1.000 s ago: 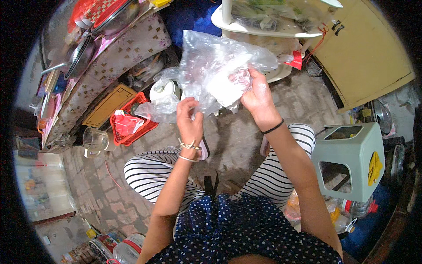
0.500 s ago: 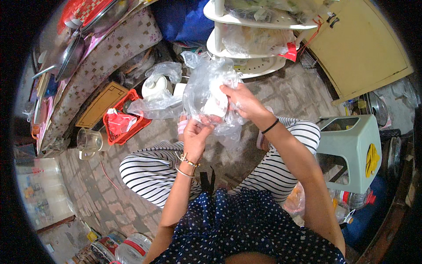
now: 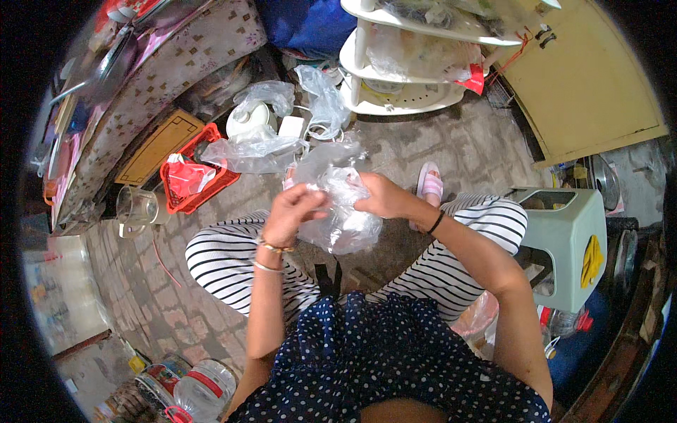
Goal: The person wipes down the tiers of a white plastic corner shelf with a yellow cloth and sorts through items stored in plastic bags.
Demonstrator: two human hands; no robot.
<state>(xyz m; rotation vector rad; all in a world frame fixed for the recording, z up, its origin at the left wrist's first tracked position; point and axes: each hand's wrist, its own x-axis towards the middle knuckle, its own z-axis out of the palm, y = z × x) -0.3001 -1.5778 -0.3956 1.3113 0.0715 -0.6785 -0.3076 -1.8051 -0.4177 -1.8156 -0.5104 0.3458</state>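
Note:
A clear plastic bag (image 3: 347, 224) hangs crumpled and shiny over the floor between my knees. My right hand (image 3: 386, 196) is closed on its right side, with the fingers partly hidden by the bunched film. At the bag's left edge is my left hand (image 3: 285, 213), its fingers loosely bent and apart, slightly blurred. What the bag contains, if anything, cannot be made out through the folds and glare.
Beyond my hands lie more clear bags (image 3: 264, 154), a round white lidded thing (image 3: 248, 121) and a red basket (image 3: 229, 182). A clear jug (image 3: 137, 209) stands left. At the back is a white shelf rack (image 3: 402, 100); a pale green stool (image 3: 564, 240) stands right.
Both hands have come nearer my body with the bag, which is now more bunched up. My left hand has moved left and its fingers have loosened. The white thing seen in the bag no longer shows.

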